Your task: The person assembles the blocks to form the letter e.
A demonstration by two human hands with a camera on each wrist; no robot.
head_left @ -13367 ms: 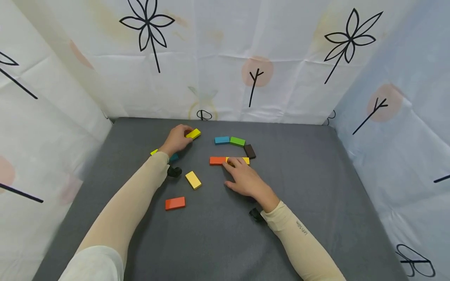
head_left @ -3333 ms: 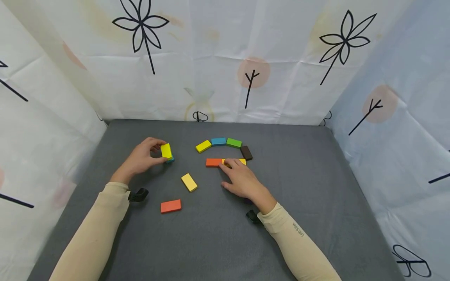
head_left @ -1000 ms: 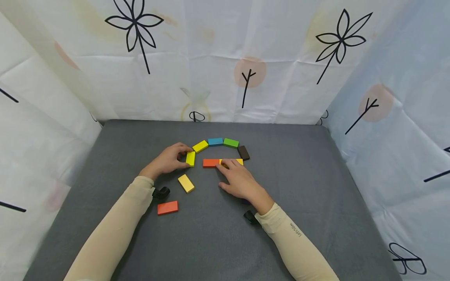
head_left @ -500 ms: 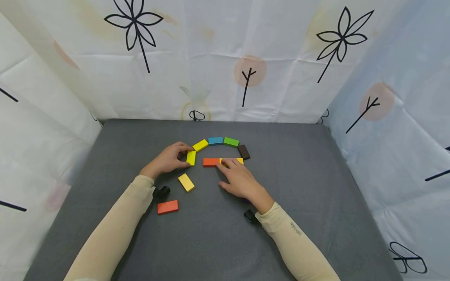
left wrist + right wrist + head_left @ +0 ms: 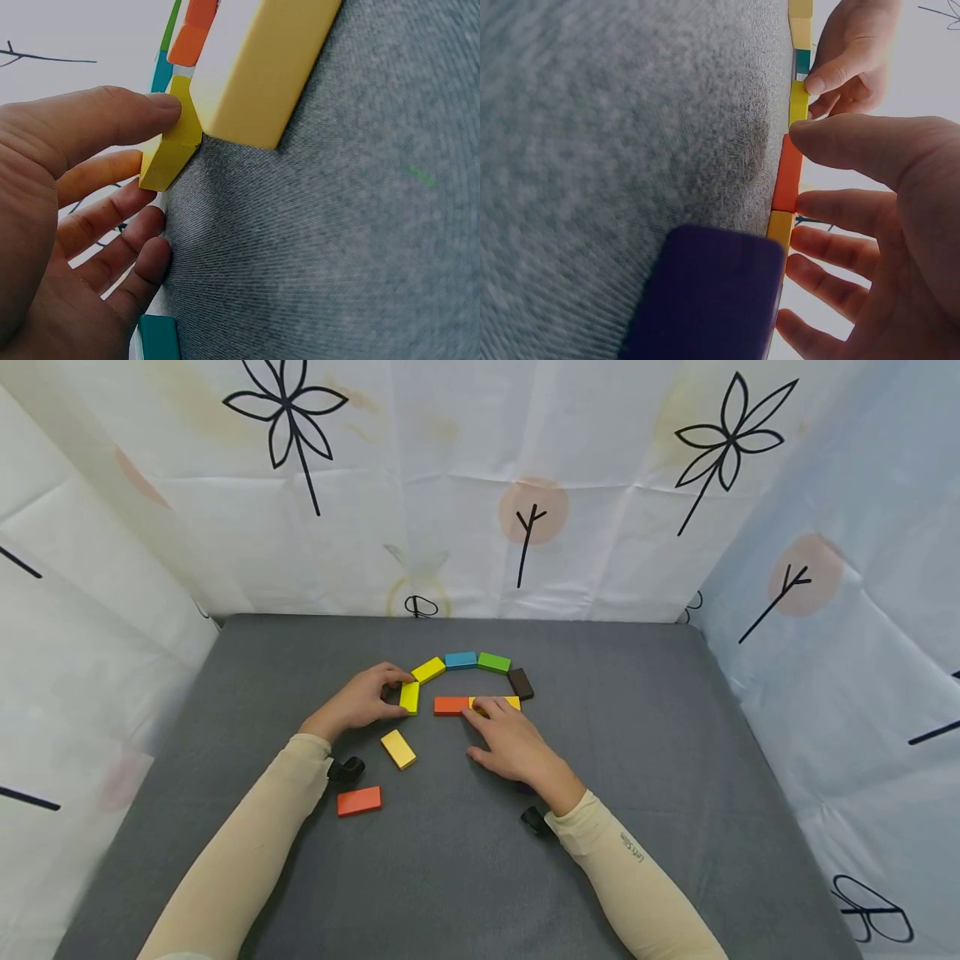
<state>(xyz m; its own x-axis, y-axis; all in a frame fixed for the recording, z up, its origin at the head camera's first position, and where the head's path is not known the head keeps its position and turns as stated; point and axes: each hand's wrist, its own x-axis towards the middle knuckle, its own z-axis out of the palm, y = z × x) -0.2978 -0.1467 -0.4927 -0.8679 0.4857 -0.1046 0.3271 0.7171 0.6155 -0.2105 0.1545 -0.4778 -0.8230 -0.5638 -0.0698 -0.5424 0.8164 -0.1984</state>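
My left hand (image 5: pixel 358 697) pinches a bright yellow block (image 5: pixel 409 698) between thumb and fingers. The block lies flat at the left end of a curved row, close to another yellow block (image 5: pixel 428 670). Along the curve follow a blue block (image 5: pixel 461 661), a green block (image 5: pixel 494 662) and a dark brown block (image 5: pixel 521 683). Below them an orange block (image 5: pixel 450 706) adjoins a yellow-orange one (image 5: pixel 781 227) in a straight line. My right hand (image 5: pixel 517 745) rests its loosely extended fingertips on that line, covering part of it.
A pale yellow block (image 5: pixel 398 749) and a red-orange block (image 5: pixel 359 802) lie apart, nearer me. A teal block (image 5: pixel 159 337) sits beyond my left hand, hidden in the head view. A dark purple block (image 5: pixel 712 292) is below my right wrist. Grey cloth (image 5: pixel 450 877) covers the table.
Earlier my left hand set one yellow block beside the blue one. It then brought a second yellow block rightward from beside the teal one. Over the last second both hands stay nearly still.
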